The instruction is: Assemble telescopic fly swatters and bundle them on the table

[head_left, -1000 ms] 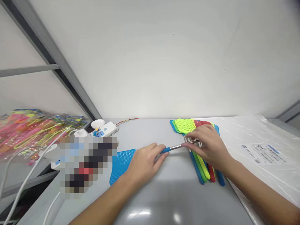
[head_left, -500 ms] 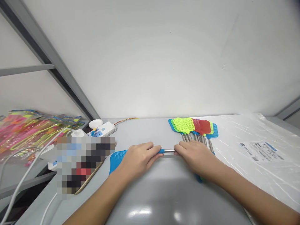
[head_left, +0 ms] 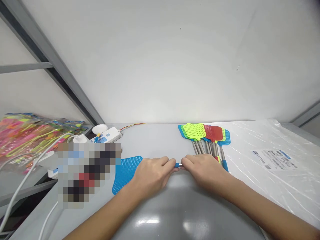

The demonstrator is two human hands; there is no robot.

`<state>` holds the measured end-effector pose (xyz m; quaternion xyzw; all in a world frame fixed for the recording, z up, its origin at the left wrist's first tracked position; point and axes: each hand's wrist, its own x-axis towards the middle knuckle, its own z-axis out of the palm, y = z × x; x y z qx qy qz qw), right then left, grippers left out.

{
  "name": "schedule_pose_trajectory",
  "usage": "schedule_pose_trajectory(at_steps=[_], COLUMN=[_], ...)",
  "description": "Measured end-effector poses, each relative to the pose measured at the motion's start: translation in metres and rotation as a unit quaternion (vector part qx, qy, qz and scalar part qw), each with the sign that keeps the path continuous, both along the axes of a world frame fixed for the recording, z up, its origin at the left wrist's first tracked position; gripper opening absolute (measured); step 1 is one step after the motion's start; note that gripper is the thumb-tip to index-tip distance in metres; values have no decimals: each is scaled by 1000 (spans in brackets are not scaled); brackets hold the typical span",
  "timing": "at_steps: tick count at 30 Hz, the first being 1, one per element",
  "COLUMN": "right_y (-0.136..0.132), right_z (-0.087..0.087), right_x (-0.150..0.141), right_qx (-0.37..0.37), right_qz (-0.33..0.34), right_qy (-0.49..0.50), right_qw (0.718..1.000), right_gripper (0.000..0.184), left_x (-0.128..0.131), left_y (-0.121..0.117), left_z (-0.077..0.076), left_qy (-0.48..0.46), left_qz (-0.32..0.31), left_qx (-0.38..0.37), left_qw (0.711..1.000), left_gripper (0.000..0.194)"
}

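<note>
A blue fly swatter [head_left: 126, 171] lies sideways across the front of me, its perforated head out to the left. My left hand [head_left: 155, 171] is closed around its blue neck just beside the head. My right hand [head_left: 203, 170] grips the metal rod, fingers closed, almost meeting the left hand; only a short bit of blue and metal shows between them. The rest of the handle is hidden by my right hand. Behind that hand lies a pile of fly swatters [head_left: 195, 131] in green, yellow, red and blue with metal rods.
Clear plastic sheeting with a printed label [head_left: 276, 160] covers the right side of the table [head_left: 160, 213]. At left are a white power strip [head_left: 110, 135], cables, a blurred-out object [head_left: 87, 173] and bagged colourful goods [head_left: 32, 136]. A wall [head_left: 175, 66] stands behind.
My hands have come closer together, so less of the metal rod shows between them. More of the swatter's blue head is visible at left. The view has shifted slightly.
</note>
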<state>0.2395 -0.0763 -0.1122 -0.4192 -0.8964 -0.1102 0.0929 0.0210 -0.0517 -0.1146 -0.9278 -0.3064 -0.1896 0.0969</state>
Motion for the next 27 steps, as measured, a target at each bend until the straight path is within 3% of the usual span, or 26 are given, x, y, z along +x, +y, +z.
schedule_pose_trajectory(at_steps=[10, 14, 18, 21, 27], right_y=[-4, -3, 1, 6, 12], right_z=[7, 11, 14, 10, 5], right_x=[-4, -5, -2, 4, 13], right_qx=[-12, -1, 50, 63, 50], right_qz=[-19, -25, -20, -25, -57], right_qy=[-20, 24, 84, 94, 90], right_qw=[1000, 999, 995, 993, 993], right_gripper=[14, 22, 26, 25, 22], left_x=[2, 2, -5, -19, -36], left_y=[-1, 4, 10, 16, 24], left_z=[2, 9, 18, 22, 29], left_qy=[-7, -12, -77, -121, -92], left_qz=[-1, -19, -50, -22, 32], left_qx=[32, 91, 126, 72, -98], left_qw=[999, 996, 988, 990, 990], left_gripper=[31, 26, 28, 37, 32])
